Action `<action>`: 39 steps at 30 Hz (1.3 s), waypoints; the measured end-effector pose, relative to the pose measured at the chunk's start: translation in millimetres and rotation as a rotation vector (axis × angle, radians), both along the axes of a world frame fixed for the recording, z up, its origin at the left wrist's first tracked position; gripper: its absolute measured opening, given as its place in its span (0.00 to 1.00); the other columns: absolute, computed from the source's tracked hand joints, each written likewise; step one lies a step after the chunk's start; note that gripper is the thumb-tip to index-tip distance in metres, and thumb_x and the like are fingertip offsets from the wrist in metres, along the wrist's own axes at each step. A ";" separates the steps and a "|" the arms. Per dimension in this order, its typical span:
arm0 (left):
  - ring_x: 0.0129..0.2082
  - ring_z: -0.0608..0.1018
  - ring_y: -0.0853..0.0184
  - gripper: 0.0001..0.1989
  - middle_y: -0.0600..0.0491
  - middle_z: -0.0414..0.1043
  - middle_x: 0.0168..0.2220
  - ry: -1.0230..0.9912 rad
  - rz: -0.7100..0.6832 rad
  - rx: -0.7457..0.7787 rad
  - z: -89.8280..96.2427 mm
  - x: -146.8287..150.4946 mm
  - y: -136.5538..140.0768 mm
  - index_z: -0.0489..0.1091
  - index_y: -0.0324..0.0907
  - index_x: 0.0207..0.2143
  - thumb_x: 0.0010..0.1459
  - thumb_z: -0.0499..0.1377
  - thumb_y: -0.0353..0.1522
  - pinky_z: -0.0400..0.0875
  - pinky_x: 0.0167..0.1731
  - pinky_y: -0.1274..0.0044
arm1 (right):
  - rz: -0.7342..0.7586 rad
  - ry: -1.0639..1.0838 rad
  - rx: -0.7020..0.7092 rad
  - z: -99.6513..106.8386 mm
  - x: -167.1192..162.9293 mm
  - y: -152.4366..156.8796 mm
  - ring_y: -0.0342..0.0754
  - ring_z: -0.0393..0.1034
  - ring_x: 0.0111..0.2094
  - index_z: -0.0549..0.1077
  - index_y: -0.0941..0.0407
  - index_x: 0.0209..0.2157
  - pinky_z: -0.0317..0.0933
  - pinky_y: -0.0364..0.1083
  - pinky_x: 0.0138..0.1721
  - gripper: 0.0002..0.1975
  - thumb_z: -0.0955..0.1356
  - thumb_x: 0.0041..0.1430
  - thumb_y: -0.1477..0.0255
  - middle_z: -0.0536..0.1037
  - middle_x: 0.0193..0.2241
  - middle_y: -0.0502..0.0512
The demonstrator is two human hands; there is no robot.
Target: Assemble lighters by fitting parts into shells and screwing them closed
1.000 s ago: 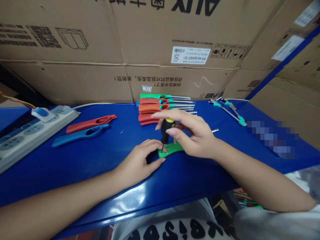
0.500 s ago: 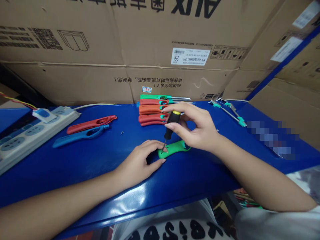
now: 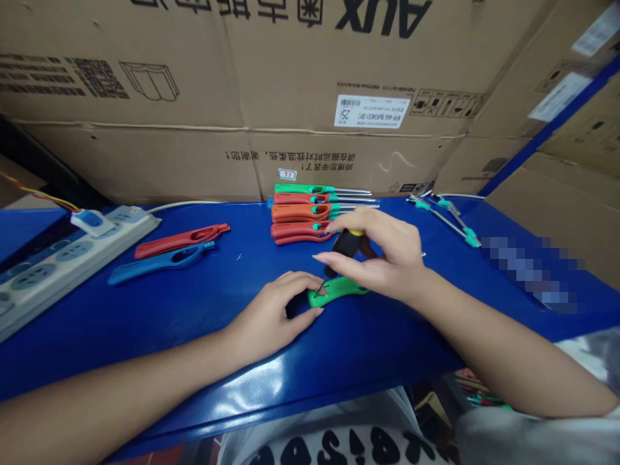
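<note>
A green lighter handle (image 3: 339, 290) lies flat on the blue table. My left hand (image 3: 285, 307) pinches its left end between thumb and fingers. In my right hand (image 3: 382, 255) is a screwdriver (image 3: 345, 248) with a black and yellow grip, tilted to the right. Its thin shaft slants down to the handle's left end, close to my left fingertips. Whether the tip sits in a screw is too small to tell. The handle's right end is partly hidden under my right hand.
Behind my hands lie several stick lighters (image 3: 300, 213) in a row. Red (image 3: 179, 242) and blue (image 3: 159, 263) handle shells and a power strip (image 3: 72, 258) are at left, with tiny screws (image 3: 239, 257) nearby. Metal lighter rods (image 3: 450, 219) lie at right. A cardboard box (image 3: 194, 148) walls the back.
My right hand has lowered slightly, and the screwdriver has tipped further to the right. My left hand keeps its hold on the green handle. The whole view has shifted slightly.
</note>
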State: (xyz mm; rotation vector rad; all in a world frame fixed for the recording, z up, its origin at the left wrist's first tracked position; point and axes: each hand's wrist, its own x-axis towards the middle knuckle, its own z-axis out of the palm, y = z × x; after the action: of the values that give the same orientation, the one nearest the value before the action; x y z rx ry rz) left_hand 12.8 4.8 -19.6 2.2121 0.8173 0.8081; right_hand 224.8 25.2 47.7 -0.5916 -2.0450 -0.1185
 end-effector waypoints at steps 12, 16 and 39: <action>0.48 0.79 0.62 0.09 0.53 0.79 0.46 0.006 0.019 0.011 -0.6 0.2 0.3 0.73 0.44 0.44 0.61 0.64 0.27 0.72 0.51 0.69 | 0.195 -0.015 -0.281 0.1 -1.0 -3.4 0.43 0.78 0.40 0.72 0.55 0.52 0.72 0.41 0.42 0.16 0.70 0.65 0.66 0.81 0.45 0.54; 0.48 0.79 0.63 0.10 0.54 0.78 0.46 -0.003 0.019 0.037 -1.2 0.0 -0.2 0.73 0.45 0.45 0.61 0.64 0.27 0.72 0.51 0.70 | 0.121 -0.052 -0.078 -2.6 0.0 -4.7 0.45 0.79 0.40 0.72 0.55 0.53 0.71 0.43 0.45 0.17 0.69 0.67 0.65 0.82 0.43 0.53; 0.48 0.79 0.64 0.09 0.54 0.79 0.45 -0.004 0.023 0.020 -0.4 0.4 -0.5 0.72 0.44 0.44 0.61 0.64 0.27 0.72 0.51 0.71 | 0.103 -0.005 -0.101 -2.1 -2.3 -3.4 0.45 0.78 0.39 0.75 0.56 0.46 0.71 0.43 0.44 0.12 0.72 0.63 0.67 0.83 0.41 0.54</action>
State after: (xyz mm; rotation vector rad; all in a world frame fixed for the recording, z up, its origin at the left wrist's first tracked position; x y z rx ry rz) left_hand 13.2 4.3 -20.0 2.2216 0.8374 0.8350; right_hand 222.5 21.8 45.6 -0.5474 -2.0915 0.0442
